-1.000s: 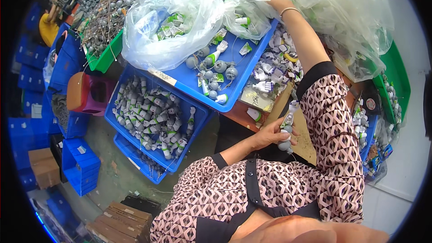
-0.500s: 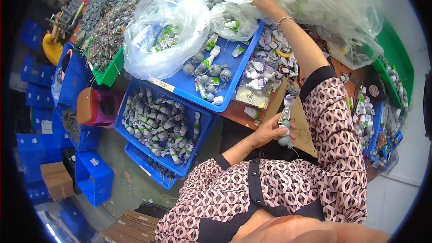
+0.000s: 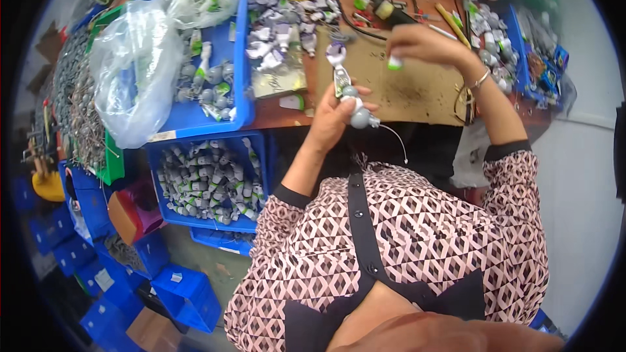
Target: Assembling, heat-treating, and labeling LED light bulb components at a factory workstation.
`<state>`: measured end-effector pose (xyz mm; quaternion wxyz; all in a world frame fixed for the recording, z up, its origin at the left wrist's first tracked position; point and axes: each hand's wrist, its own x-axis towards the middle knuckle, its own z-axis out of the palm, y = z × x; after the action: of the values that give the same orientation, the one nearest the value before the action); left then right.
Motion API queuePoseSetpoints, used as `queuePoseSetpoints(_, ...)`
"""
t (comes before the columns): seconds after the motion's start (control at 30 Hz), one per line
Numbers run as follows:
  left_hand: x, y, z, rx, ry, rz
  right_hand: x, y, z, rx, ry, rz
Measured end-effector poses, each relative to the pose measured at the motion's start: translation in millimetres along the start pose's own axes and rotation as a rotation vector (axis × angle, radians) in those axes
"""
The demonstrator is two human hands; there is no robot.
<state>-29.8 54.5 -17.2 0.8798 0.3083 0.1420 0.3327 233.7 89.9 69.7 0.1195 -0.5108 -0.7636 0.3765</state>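
My left hand (image 3: 329,117) is closed around a grey-and-white plastic assembly (image 3: 359,117). It has rounded grey parts, a white upper end with a purple tip, and a thin white cord hanging from its lower end. To the right, over a brown cardboard sheet (image 3: 417,94), my right hand (image 3: 424,45) pinches a small white-and-green plastic piece (image 3: 394,63). The two hands are apart. Beyond the left hand lies a pile of white-and-purple plastic parts (image 3: 280,16).
A blue tray (image 3: 244,111) with clear plastic bags (image 3: 134,72) and grey parts stands at the left. Below it, a blue bin (image 3: 261,156) holds many similar assemblies. A black-handled tool (image 3: 394,14) and cables lie at the back. More parts (image 3: 495,45) are piled right.
My right hand has come back from the plastic bags to above the cardboard, now pinching a white-and-green piece. My left hand still holds the assembly. The view has shifted toward the right.
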Motion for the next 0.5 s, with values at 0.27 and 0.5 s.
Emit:
queuePoseSetpoints(0.27, -5.6, -4.1, 20.6, 0.116, 0.051, -0.009, -42.9, -11.2, 83.7, -0.487, 0.623, 0.253)
queuePoseSetpoints(0.5, -14.0, -15.9, 36.3, 0.186, 0.068, -0.001, -42.1, -2.0, 88.1, -0.48, 0.412, 0.222)
